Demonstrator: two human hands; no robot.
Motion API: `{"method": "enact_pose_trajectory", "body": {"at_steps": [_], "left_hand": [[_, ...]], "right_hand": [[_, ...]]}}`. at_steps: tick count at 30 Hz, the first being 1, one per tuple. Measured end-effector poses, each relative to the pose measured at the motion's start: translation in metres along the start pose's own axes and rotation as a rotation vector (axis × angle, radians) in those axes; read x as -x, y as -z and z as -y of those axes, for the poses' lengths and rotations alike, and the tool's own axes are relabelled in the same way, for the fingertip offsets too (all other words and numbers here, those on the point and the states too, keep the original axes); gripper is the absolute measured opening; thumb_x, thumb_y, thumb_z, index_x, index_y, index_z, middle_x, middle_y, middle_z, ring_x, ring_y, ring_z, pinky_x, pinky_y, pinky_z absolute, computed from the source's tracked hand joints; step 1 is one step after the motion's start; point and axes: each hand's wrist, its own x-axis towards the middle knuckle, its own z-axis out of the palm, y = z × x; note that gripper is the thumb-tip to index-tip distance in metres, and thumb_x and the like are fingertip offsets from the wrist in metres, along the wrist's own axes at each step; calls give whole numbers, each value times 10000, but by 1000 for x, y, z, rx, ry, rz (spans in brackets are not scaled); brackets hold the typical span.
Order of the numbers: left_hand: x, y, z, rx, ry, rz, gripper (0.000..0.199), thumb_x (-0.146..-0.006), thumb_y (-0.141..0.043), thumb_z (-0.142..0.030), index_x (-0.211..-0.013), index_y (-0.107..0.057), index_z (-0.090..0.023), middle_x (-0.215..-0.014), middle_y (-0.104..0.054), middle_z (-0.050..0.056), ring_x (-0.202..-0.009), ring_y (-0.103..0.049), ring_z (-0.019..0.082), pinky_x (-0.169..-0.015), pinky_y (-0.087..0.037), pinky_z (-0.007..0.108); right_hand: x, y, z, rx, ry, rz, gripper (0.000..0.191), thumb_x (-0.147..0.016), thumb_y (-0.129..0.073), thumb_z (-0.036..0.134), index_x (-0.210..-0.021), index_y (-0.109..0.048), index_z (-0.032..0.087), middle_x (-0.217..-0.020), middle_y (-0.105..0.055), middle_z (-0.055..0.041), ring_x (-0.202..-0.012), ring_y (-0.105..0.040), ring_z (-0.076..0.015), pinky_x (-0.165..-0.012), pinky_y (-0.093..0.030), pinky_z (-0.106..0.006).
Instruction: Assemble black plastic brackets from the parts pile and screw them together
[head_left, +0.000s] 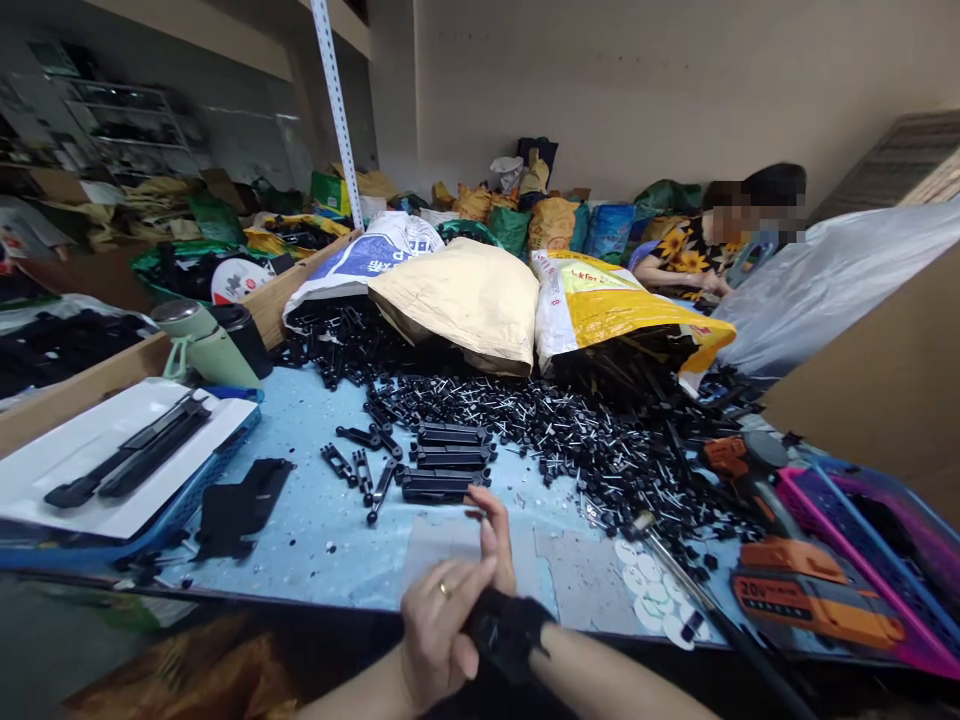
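- Blue-topped workbench (315, 520) in a cluttered store room; sacks, one tan (457, 300) and one yellow (600, 295), lie open at its far side, spilling a heap of small black parts (585, 430) toward the near edge.
- Left hand (439, 625), ring on one finger, is closed over a black wrist strap (506, 630) on the right wrist; it appears to be pinching or tugging the strap.
- Right hand (496, 540) is held edge-up, fingers loosely together and pointing away toward the heap; it holds nothing.
- Step in hand, by judgement: adjusting the strap. No part is being handled.
- Strap wraps crosswise round the forearm, its band running across the arm's length, just near of the bench edge.
- Three stacked black brackets (448, 460) lie just beyond the right hand's fingertips, long axes left-to-right, parallel to the near bench edge.
- Next move, by judgement, calls for freeing the left hand.
- Orange cordless driver (810, 590) lies right of the brackets; a seated person (697, 255) works behind the yellow sack.
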Motion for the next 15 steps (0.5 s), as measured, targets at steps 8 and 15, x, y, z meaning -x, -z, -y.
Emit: {"method": "enact_pose_trajectory", "body": {"at_steps": [8,15], "left_hand": [[0,0,81,-599,-45,372,309,-752,-603,-307,-1054,-559,-254,-992,-619,43,-942,-523,239,-803,-364,421],[-25,11,101,-531,138,329,530,-752,-574,-417,-1205,-433,-181,-1059,-583,95,-1014,-491,260,-849,-361,438]], "right_hand": [[-193,13,-49,555,-8,332,201,-829,-466,208,-1021,-514,171,-1111,-505,-94,-1088,-402,-202,-962,-309,-356],[-295,-56,-77,550,-247,282,347,-815,-531,240,-1128,-469,104,-1150,-484,-156,-1122,-384,-271,-937,-314,-445]]}}
